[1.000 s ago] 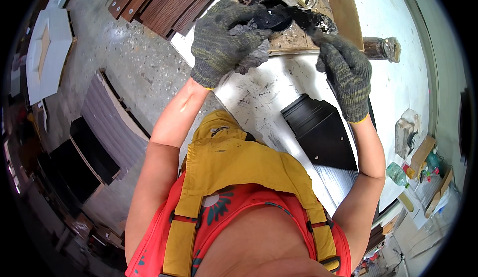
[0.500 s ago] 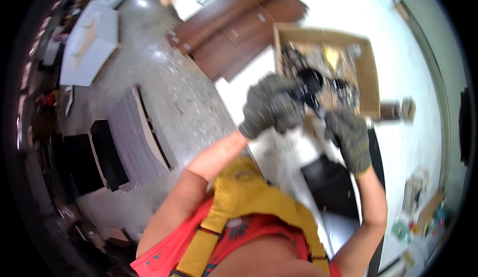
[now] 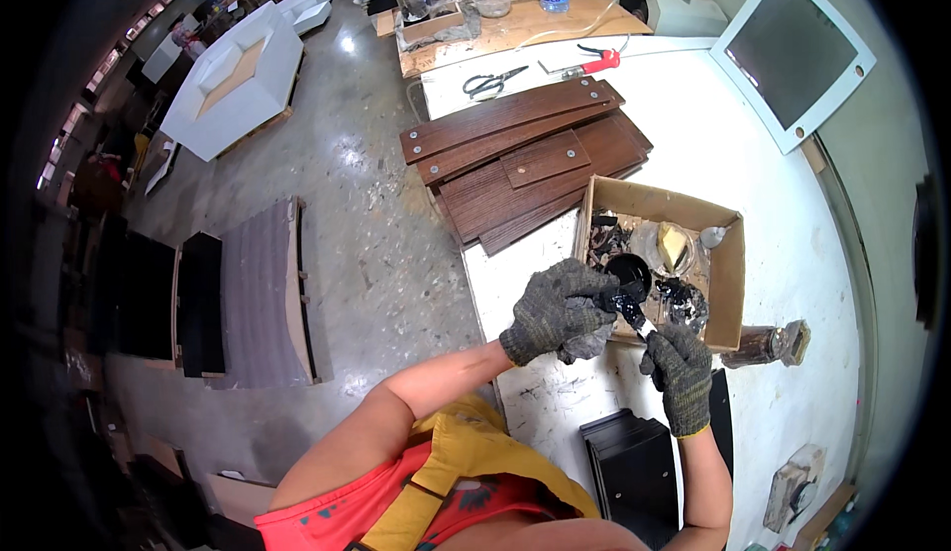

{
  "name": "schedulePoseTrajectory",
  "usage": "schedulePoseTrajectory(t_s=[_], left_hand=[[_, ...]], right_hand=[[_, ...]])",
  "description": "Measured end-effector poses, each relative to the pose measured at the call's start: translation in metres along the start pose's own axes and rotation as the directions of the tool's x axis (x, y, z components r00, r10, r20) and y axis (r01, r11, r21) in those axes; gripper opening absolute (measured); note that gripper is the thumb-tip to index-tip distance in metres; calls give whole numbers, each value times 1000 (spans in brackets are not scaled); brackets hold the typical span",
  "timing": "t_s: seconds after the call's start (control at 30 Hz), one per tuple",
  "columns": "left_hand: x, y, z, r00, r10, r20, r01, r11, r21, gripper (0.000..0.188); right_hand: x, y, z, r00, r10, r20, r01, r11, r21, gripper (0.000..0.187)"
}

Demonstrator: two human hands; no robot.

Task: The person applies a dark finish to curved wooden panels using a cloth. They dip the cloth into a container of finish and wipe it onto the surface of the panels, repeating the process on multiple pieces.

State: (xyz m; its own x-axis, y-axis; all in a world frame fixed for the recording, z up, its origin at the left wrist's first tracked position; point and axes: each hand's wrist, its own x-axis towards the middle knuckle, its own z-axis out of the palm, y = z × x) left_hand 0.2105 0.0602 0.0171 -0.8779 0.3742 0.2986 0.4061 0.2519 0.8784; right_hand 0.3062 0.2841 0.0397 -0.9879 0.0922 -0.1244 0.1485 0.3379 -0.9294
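Observation:
Both my hands wear dark grey-green knit gloves and meet at the near left corner of a cardboard box [image 3: 728, 299]. My left hand [image 3: 563, 308] is closed at a small round black cup [image 3: 628, 274] with a dark, wet-looking inside. Under its fingers shows a grey bunched patch, rag or glove, I cannot tell which. My right hand [image 3: 682, 373] pinches a slim white-handled tool [image 3: 646, 329]; its other end, coated in glossy black, reaches to the left fingers beside the cup. The tool's exact kind is hidden by the black coating.
Inside the box lie a yellow lump [image 3: 673, 246] and a black-smeared clear bag [image 3: 684, 301]. Dark brown wood-grain boards [image 3: 535, 170] are stacked beyond. Scissors [image 3: 493, 82] and a red-handled tool [image 3: 594, 64] lie farther off. Black panels [image 3: 634, 467] rest near me on the white table [image 3: 783, 204].
My view has shifted, so the box and hands appear lower and sharper. Both hands stay together at the box with the cup and tool.

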Motion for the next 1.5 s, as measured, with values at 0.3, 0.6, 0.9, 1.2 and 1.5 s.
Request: schedulePoseTrajectory(t_s=[0.3, 0.6, 0.9, 1.2, 1.5], left_hand=[[-6, -3, -3, 1000, 12, -20, -12, 1000, 3, 42], [-8, 8, -5, 991, 18, -135, -24, 999, -43, 27], [-7, 2, -3, 962, 264, -63, -234, 924, 303, 38], [-10, -4, -3, 967, 250, -45, -224, 922, 316, 38], [-3, 5, -4, 957, 285, -50, -252, 904, 346, 37]], right_hand=[[-3, -21, 5, 999, 27, 19, -27, 1000, 14, 17], [-4, 10, -15, 880, -475, 21, 426, 768, -478, 23], [1, -13, 10, 966, -245, -76, 241, 969, -63, 23], [-4, -16, 4, 996, -73, -54, 80, 985, 152, 26], [-4, -27, -15, 996, 78, 54, -60, 959, -278, 35]])
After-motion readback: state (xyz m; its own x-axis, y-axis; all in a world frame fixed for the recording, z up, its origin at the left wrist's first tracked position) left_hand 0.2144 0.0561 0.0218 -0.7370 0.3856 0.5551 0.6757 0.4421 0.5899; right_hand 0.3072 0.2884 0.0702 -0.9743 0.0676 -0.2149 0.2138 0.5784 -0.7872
